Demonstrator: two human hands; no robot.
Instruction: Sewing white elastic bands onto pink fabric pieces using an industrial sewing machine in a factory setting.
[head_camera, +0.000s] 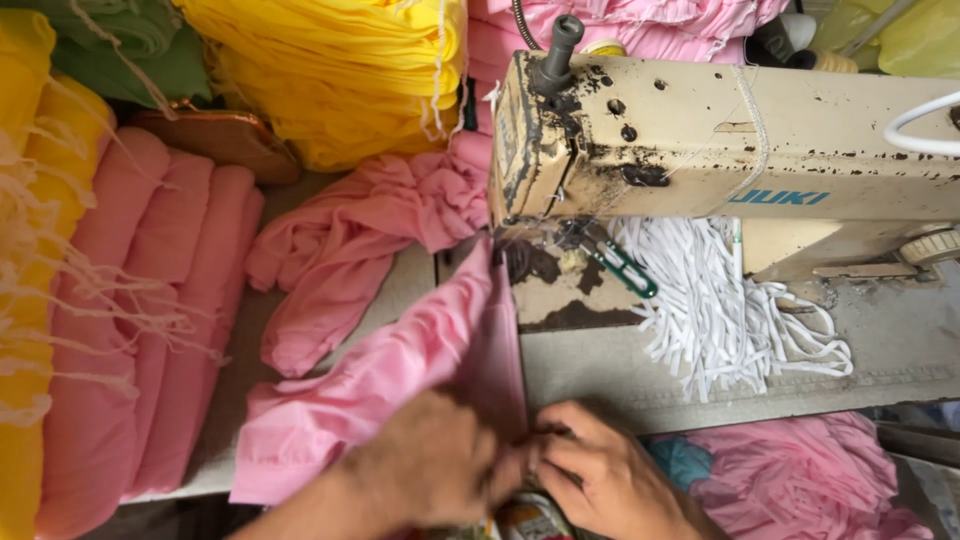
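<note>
Pink cloth (400, 370) lies stretched from under the needle end of the sewing machine (700, 140) down to both hands at the near edge of the table (900, 350), its straight right edge running along a dark worn patch of the machine bed. At the lower end of that edge the left hand (430, 465) rests on top of the fabric with its fingers (490, 455) curled down and closed on the fold. The right hand (600, 470) meets it from the other side, fingertips (545, 435) pinched shut on the same edge, so the two hands touch each other across the cloth. Just beyond the right fingertips, farther up the bed, a small green-handled thread snip (625, 268) lies beside the presser foot, and to its right a loose heap of white elastic strips (720, 310) spreads over the table. Beyond the left fingers, more pink fabric (350, 230) is bunched behind the needle. Well to the left of the left hand sit folded pink pieces (150, 300) with frayed threads, and stacks of yellow cloth (340, 70) stand farther back. Below the right hand, off the table's edge, another crumpled pink pile (800, 470) shows.
</note>
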